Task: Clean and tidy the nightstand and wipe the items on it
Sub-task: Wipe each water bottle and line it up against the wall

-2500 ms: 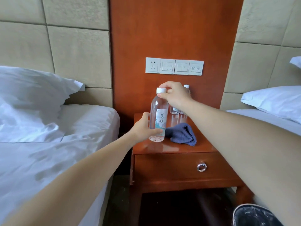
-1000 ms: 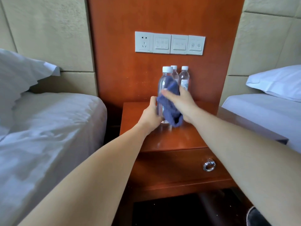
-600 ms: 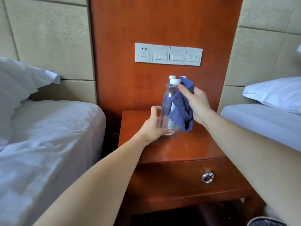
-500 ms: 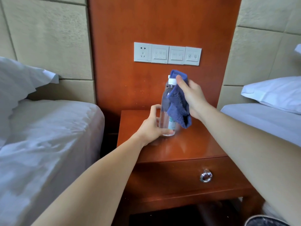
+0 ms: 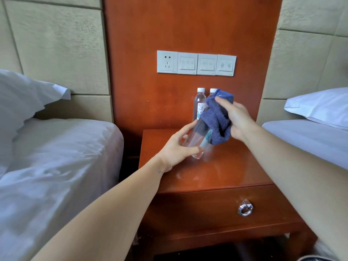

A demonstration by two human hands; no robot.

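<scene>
Head view: 2 white-sheeted beds frame the scene, the left bed [image 5: 56,157] rumpled and soft, the right bed [image 5: 310,140] smoother. Between them a glossy red-brown wooden panel [image 5: 188,25] rises behind the nightstand [image 5: 216,176], whose lacquered top shows pale streaks above a flat drawer [image 5: 207,210]. A white switch plate [image 5: 196,63] of 4 units sits on the panel. The bottle [image 5: 195,142] being wiped is a clear plastic cylinder with a printed label, tilted over the front-left of the top; whether its base touches the wood I cannot tell. The left hand [image 5: 177,147] curls thumb and fingers round its lower body. The right hand [image 5: 239,121] has its fingers closed on a bunched blue terry cloth [image 5: 216,121] that covers the neck. 2 other bottles [image 5: 200,104], white-capped, stand upright at the back. The bottle probably handles as light, thin-walled and slick, denting if squeezed, so a low hold near the base seems best. A small metal ring pull [image 5: 245,210] hangs on the drawer.
</scene>
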